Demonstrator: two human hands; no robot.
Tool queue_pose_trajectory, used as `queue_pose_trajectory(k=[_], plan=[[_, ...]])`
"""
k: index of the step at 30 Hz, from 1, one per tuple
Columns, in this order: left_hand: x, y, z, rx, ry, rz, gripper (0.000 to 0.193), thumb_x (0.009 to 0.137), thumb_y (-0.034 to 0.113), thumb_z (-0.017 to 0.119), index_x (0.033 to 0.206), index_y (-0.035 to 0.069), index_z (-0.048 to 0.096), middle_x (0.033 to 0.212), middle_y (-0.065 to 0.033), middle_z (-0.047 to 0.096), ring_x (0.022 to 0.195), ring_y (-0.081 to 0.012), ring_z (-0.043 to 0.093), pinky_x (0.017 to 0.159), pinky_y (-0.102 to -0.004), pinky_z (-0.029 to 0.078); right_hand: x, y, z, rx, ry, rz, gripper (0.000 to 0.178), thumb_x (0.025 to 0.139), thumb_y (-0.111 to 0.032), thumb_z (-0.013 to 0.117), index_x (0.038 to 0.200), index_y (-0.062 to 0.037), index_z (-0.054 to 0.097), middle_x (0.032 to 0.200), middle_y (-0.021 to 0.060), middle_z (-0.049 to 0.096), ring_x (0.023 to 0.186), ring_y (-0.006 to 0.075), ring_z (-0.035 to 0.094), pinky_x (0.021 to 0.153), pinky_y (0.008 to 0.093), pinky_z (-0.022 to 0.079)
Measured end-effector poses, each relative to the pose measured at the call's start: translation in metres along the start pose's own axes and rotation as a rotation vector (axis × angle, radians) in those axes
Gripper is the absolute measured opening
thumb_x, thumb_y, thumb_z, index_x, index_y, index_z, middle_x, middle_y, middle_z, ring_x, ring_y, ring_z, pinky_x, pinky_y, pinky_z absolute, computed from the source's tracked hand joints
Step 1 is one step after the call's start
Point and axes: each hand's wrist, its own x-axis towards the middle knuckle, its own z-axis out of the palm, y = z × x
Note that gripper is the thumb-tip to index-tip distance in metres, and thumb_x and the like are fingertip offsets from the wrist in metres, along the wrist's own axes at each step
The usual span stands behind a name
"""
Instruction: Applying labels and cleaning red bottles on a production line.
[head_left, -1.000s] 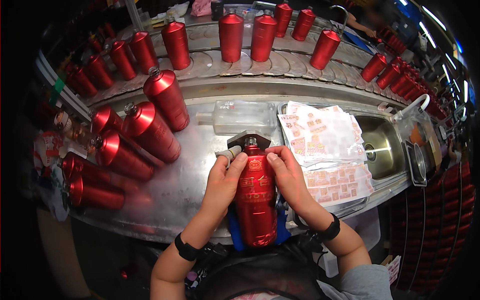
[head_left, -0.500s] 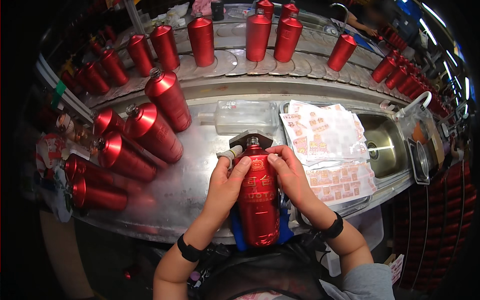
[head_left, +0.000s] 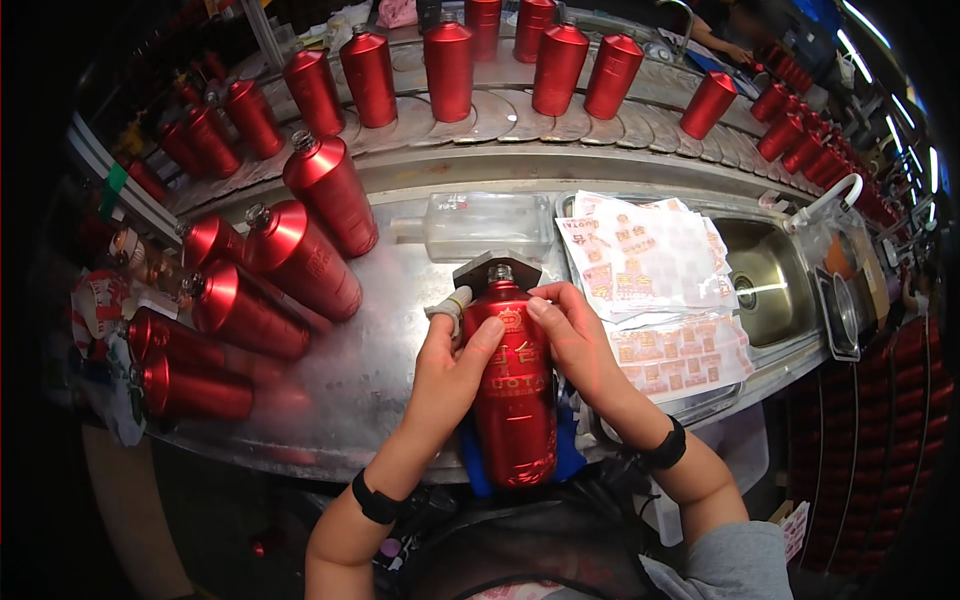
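A metallic red bottle [head_left: 514,420] with gold lettering lies tilted in front of me, its bare glass neck pointing away. My left hand [head_left: 447,368] is closed on its left shoulder, thumb on the front. My right hand [head_left: 570,335] grips the right shoulder the same way. A pale wrap [head_left: 452,301] covers one left finger. Behind the bottle's neck stands a dark angled metal block [head_left: 497,265]. Blue cloth [head_left: 477,465] shows beside the bottle's lower part. The fingers behind the bottle are mostly hidden.
Several red bottles [head_left: 325,190] stand on the steel table [head_left: 350,380] to my left. A clear bottle [head_left: 490,226] lies beyond my hands. Printed sheets [head_left: 640,260] fill a tray beside the sink [head_left: 765,285]. Across the back, a plate conveyor [head_left: 470,138] carries more red bottles.
On the conveyor the red bottles have moved to the right. The bottle in my hands has turned slightly, shifting its lettering to the right. Both hands keep their grip.
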Motion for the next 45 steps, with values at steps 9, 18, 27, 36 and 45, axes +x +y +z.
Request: queue_pose_trajectory(k=[9, 18, 27, 36, 45], plan=[[-0.014, 0.002, -0.006, 0.074, -0.086, -0.028, 0.082, 0.091, 0.017, 0.071, 0.151, -0.005, 0.018, 0.132, -0.0201, 0.053, 0.118, -0.0217, 0.058, 0.098, -0.0333, 0.049, -0.028, 0.002, -0.001, 0.016, -0.076, -0.052, 0.063, 0.089, -0.029, 0.073, 0.138, -0.0025, 0.042, 0.083, -0.0021, 0.042, 0.073, 0.0037, 0.045, 0.062, 0.0185, 0.041], [-0.015, 0.007, 0.008, 0.160, -0.018, -0.002, 0.082, 0.090, 0.016, 0.071, 0.150, -0.005, 0.020, 0.129, -0.0210, 0.056, 0.112, -0.0220, 0.062, 0.092, -0.0334, 0.053, -0.029, 0.008, -0.003, 0.095, -0.097, -0.044, 0.056, 0.093, -0.024, 0.067, 0.139, -0.0045, 0.041, 0.082, -0.0026, 0.041, 0.073, 0.0035, 0.042, 0.063, 0.0183, 0.038], [-0.041, -0.010, -0.009, -0.029, -0.048, -0.082, 0.093, 0.092, 0.016, 0.070, 0.154, 0.000, 0.003, 0.139, -0.0265, 0.047, 0.124, -0.0248, 0.055, 0.102, -0.0353, 0.046, -0.056, 0.011, -0.009, 0.113, -0.136, 0.041, 0.061, 0.094, -0.024, 0.067, 0.143, -0.0026, 0.037, 0.083, -0.0029, 0.044, 0.070, 0.0024, 0.044, 0.062, 0.0184, 0.037], [-0.043, -0.008, -0.009, -0.057, -0.085, -0.067, 0.091, 0.093, 0.016, 0.069, 0.154, -0.002, 0.003, 0.139, -0.0264, 0.046, 0.125, -0.0255, 0.054, 0.104, -0.0351, 0.046, -0.056, 0.010, -0.012, 0.164, -0.153, 0.030, 0.062, 0.093, -0.024, 0.068, 0.143, -0.0028, 0.037, 0.082, -0.0032, 0.044, 0.070, 0.0022, 0.044, 0.062, 0.0181, 0.038], [-0.041, -0.006, 0.007, 0.023, -0.006, -0.040, 0.072, 0.091, 0.019, 0.071, 0.142, -0.004, 0.026, 0.120, -0.0203, 0.061, 0.106, -0.0203, 0.065, 0.089, -0.0321, 0.054, -0.062, 0.010, -0.008, 0.076, -0.112, 0.032, 0.062, 0.092, -0.021, 0.068, 0.143, -0.0027, 0.037, 0.087, -0.0008, 0.050, 0.073, 0.0025, 0.048, 0.064, 0.0182, 0.041]])
